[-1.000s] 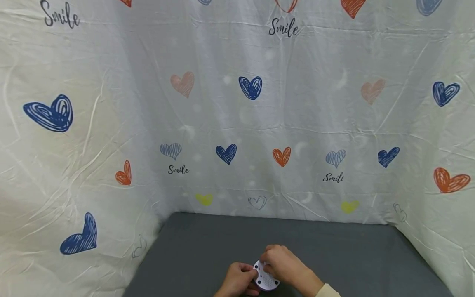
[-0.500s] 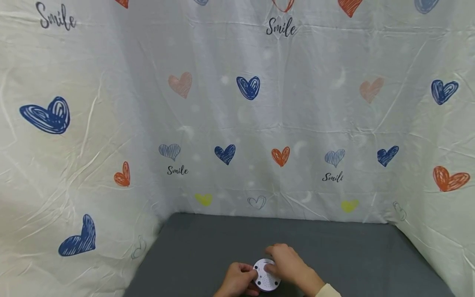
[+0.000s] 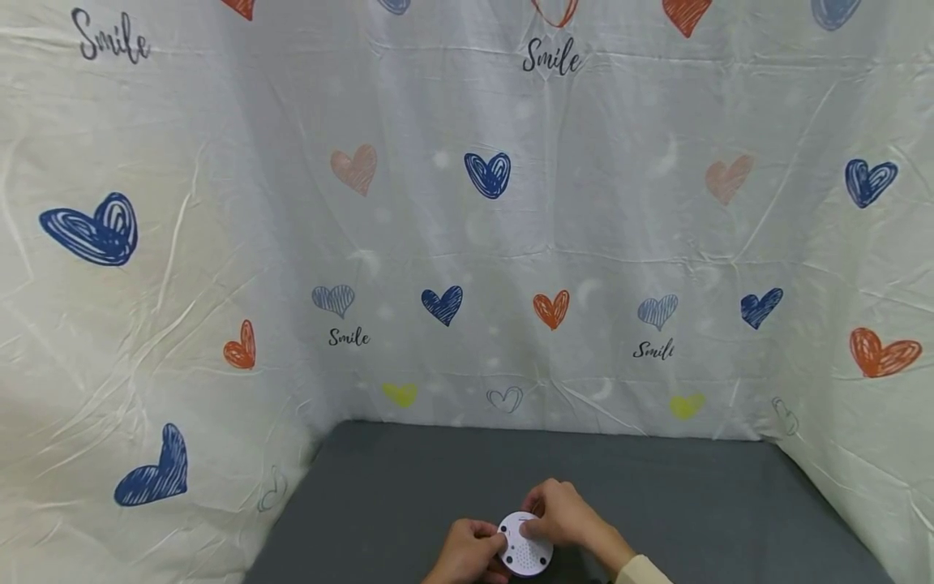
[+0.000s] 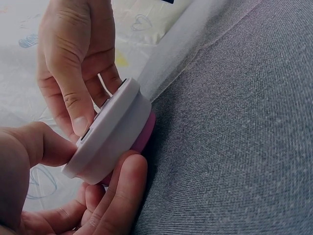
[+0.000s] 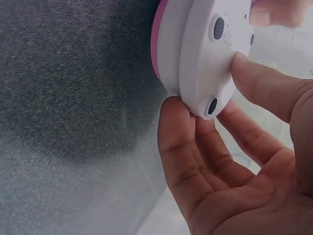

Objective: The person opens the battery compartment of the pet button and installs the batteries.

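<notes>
A round white device [image 3: 527,555] with a pink layer on its underside is held between both hands, low in the head view. Its upward face carries small dark round feet and a patch of tiny holes. My left hand [image 3: 467,551] pinches its left edge, thumb on the face and fingers beneath, as the left wrist view shows. On the far right side, my right hand [image 3: 565,515] grips the rim: the right thumb [image 5: 264,85] presses on the face and the fingers lie against the edge. The pink part [image 4: 145,131] faces the grey surface.
A dark grey cloth-covered table [image 3: 409,470] lies under the hands. White curtains [image 3: 409,227] printed with hearts and the word Smile stand behind it and along both sides.
My right fingers were bent over the top of the device, then lifted off its far edge with the thumb on the face. They now grip that edge. The left hand keeps its hold.
</notes>
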Demonstrator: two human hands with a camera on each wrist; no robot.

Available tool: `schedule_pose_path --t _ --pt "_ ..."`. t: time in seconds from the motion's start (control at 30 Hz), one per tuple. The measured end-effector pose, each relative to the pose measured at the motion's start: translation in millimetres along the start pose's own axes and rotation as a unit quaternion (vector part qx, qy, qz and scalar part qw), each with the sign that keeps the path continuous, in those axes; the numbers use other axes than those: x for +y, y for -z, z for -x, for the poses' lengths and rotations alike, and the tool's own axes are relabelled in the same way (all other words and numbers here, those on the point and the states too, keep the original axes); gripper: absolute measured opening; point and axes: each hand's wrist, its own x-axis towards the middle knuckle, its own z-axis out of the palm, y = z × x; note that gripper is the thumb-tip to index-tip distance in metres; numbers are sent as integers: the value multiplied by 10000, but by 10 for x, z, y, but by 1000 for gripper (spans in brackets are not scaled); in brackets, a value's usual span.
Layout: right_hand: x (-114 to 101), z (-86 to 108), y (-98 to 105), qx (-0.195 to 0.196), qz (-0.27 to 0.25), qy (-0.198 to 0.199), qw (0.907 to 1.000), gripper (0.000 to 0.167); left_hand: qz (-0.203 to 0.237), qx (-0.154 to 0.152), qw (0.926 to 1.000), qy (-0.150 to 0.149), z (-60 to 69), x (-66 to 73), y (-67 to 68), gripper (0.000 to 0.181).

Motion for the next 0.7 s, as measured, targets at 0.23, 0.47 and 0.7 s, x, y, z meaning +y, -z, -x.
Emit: schedule_pose_path --t 0.23,0.47,0.7 --pt "50 55 -17 96 -2 99 9999 14 -8 44 9999 -99 -10 -25 -17 26" --pt "213 168 -37 197 -295 -19 9994 14 -13 65 9999 -113 -13 -48 -27 27" --pt "298 328 -11 -77 -1453 -393 9886 15 -72 124 9998 -159 -30 -63 -21 29"
